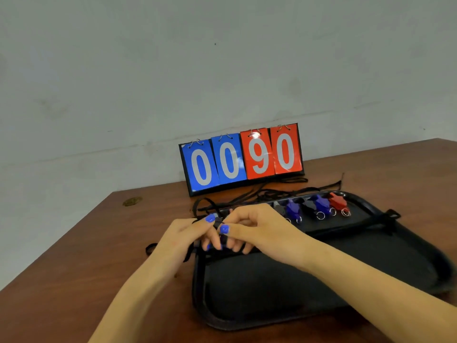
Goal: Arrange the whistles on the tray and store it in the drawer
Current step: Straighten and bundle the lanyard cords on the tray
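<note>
Black cord (217, 222) is pinched between left hand (188, 233) and right hand (254, 226), both grips closed on it, above the near-left rim of the black plastic tray (321, 280). Arranging is under way: blue and red plastic whistles (321, 205) are lined up right of the grips. Next, this cord needs tidying and laying down beside them.

Brown wooden table (86, 256) against pale wall. Black rectangular plastic tray (272, 293) on table, right of centre. Along tray's far edge, row of whistles with metal rings: two blue plastic whistles (293, 208) (321, 204), one red plastic whistle (336, 200) at right end; dark ones between, indistinct. Black cords (277, 191) tangled behind tray. Left hand (183, 233) and right hand (257, 226) meet over tray's far-left corner, both pinching small black item (218, 222); identity unclear. Blue-and-red flip scoreboard (242, 158) reads 00 90.
</note>
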The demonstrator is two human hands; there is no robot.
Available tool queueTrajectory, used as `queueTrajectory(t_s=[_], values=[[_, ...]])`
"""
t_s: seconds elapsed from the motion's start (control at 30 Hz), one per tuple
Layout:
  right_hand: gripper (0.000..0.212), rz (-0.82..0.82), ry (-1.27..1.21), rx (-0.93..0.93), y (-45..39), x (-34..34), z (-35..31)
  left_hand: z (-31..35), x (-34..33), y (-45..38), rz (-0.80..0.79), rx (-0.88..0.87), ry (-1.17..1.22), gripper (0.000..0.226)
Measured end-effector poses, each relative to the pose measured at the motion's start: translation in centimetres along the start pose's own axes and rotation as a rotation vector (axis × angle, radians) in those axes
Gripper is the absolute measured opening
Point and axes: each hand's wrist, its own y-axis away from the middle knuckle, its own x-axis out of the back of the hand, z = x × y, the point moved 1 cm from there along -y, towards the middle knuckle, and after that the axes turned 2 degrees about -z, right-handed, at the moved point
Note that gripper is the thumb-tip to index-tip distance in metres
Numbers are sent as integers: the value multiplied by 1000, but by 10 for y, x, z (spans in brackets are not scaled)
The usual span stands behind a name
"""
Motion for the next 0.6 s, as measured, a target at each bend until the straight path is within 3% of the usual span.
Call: queueTrajectory(t_s=[0.07, 0.17, 0.23, 0.3, 0.43, 0.6], values=[[17, 35, -13, -7, -1, 4, 2, -4, 2, 1, 73, -41, -91, 43], [23, 104, -87, -37, -2, 10, 5, -3, 5, 0, 299, -86, -228, 20], [26, 140, -123, -69, -2, 14, 5, -6, 9, 1, 384, -145, -257, 49], [27, 164, -124, -84, -2, 16, 6, -5, 11, 3, 386, -224, -341, 61], [23, 115, -101, -53, 0, 16, 3, -2, 0, 4, 275, -310, -593, 30], [10, 50, -112, 7, 4, 10, -2, -3, -9, 7, 288, -330, -620, 21]])
